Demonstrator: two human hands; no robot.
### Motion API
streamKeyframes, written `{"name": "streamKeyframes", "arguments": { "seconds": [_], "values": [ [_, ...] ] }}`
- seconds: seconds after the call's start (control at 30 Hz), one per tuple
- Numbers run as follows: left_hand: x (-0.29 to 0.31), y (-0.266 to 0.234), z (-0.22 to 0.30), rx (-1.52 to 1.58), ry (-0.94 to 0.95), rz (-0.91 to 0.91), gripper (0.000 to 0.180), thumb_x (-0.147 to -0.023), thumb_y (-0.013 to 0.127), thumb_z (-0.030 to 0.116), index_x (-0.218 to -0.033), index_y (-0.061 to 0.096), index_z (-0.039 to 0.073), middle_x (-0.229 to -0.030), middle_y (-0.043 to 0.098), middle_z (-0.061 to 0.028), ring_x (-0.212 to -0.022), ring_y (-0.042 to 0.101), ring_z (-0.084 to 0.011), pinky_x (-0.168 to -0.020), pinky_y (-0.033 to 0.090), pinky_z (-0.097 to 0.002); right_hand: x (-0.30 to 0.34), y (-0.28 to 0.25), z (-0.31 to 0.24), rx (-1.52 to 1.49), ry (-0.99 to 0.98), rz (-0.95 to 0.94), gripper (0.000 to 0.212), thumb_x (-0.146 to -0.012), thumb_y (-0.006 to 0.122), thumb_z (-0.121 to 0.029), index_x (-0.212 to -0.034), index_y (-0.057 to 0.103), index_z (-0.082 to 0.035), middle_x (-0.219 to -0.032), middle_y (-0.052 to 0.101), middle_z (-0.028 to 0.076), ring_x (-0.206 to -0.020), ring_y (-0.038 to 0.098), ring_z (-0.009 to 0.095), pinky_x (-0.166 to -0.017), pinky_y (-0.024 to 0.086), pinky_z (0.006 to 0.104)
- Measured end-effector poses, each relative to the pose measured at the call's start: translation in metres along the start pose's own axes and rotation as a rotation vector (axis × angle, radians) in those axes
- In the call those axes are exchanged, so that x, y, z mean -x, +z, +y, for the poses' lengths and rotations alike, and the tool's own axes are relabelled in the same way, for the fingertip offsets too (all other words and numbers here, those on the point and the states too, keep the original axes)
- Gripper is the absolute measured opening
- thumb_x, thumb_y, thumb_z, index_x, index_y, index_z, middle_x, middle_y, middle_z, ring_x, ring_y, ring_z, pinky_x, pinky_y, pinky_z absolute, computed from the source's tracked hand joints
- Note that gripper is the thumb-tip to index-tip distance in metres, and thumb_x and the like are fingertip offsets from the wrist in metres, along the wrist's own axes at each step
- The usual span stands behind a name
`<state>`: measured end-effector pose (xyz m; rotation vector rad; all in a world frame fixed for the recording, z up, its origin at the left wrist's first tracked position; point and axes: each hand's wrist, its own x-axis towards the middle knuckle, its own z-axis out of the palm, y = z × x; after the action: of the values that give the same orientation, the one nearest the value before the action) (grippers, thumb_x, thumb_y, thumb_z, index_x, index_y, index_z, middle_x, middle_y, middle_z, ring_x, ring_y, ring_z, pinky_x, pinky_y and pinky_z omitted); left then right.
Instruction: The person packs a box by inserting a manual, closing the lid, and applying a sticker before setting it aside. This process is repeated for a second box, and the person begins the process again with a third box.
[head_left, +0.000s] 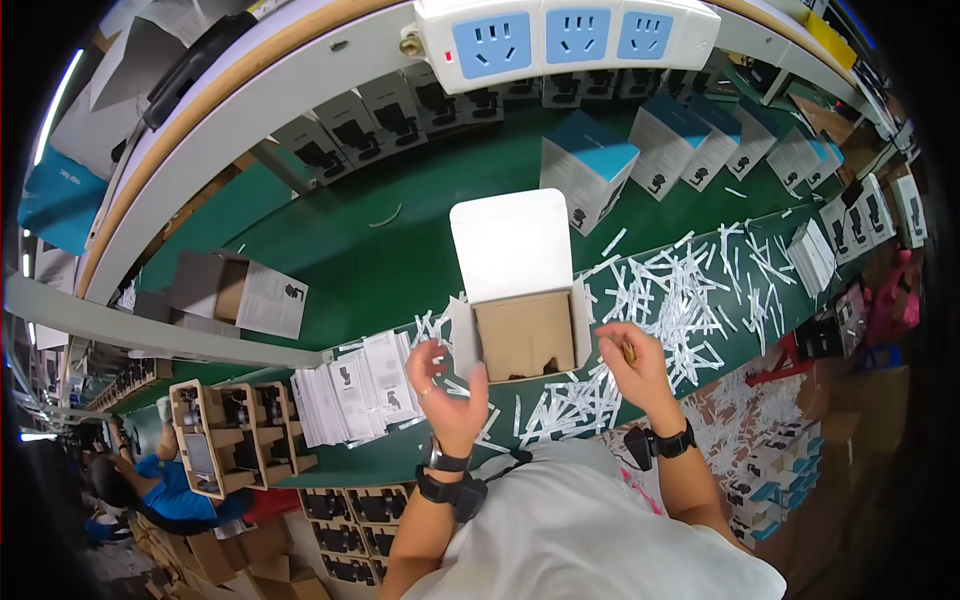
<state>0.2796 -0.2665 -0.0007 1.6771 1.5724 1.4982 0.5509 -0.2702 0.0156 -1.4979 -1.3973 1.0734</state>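
White box (582,325) stands open on the green desk (370,270), mid-view; lid (512,245) up toward 12 o'clock, brown cardboard insert (523,330) inside. Left hand (448,400) at the box's 8 o'clock: fingers and thumb apart, nothing in the grasp. Right hand (638,370) at 4 o'clock: fingers curled; cannot tell whether they close on anything. Judgement: steady the side flaps (463,340) at 9 and 3 o'clock, seat the insert level, keep loose paper strips (670,300) at 3 o'clock out.
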Motion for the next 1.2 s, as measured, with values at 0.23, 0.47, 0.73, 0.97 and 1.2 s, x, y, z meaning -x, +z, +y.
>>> {"name": "streamKeyframes", "arguments": {
  "seconds": [0.23,0.47,0.73,0.97,1.2],
  "values": [
    [-0.009,0.012,0.019,-0.151,0.172,-0.141,0.059,-0.08,0.071,0.006,-0.134,0.049,-0.003,-0.129,0.054,-0.0219,-0.114,0.057,-0.0382,-0.096,0.048,-0.0417,-0.01,0.013,-0.024,0.301,-0.453,-0.104,0.037,-0.087,0.06,-0.008,-0.124,0.065,-0.005,-0.11,0.066,0.014,-0.075,0.067,0.021,-0.06,0.05,0.0291],
    [-0.003,0.034,0.018,-0.408,0.495,-0.577,0.066,-0.078,0.074,0.011,-0.14,0.053,0.008,-0.146,0.047,-0.02,-0.13,0.05,-0.0392,-0.106,0.044,-0.0463,-0.044,0.006,-0.029,0.387,-0.287,0.091,0.007,-0.086,0.063,-0.009,-0.093,0.063,-0.006,-0.082,0.065,0.009,-0.07,0.067,0.028,-0.062,0.053,0.0373],
    [-0.002,0.034,0.019,-0.362,0.456,-0.557,0.062,-0.077,0.073,0.008,-0.137,0.057,0.011,-0.145,0.049,-0.0182,-0.131,0.05,-0.0377,-0.107,0.043,-0.0466,-0.057,0.013,-0.012,0.543,-0.343,0.14,0.009,-0.082,0.07,-0.012,-0.086,0.063,-0.008,-0.081,0.064,0.008,-0.074,0.066,0.03,-0.062,0.052,0.0383],
    [0.002,0.038,0.012,-0.429,0.52,-0.526,0.045,-0.076,0.073,0.01,-0.119,0.065,0.002,-0.131,0.057,-0.0202,-0.124,0.054,-0.0365,-0.105,0.044,-0.0473,-0.062,0.057,-0.051,0.322,-0.407,0.009,0.015,-0.082,0.073,-0.021,-0.083,0.064,-0.009,-0.096,0.063,0.006,-0.077,0.066,0.029,-0.065,0.053,0.0369],
    [0.01,0.038,0.004,-0.412,0.501,-0.565,0.033,-0.069,0.074,0.01,-0.1,0.069,0.004,-0.099,0.063,-0.012,-0.092,0.064,-0.0328,-0.079,0.052,-0.0434,-0.091,0.122,-0.052,0.625,-0.537,-0.08,0.023,-0.08,0.076,-0.028,-0.081,0.061,-0.011,-0.089,0.059,0.005,-0.068,0.062,0.029,-0.059,0.051,0.0399]
  ]
}}
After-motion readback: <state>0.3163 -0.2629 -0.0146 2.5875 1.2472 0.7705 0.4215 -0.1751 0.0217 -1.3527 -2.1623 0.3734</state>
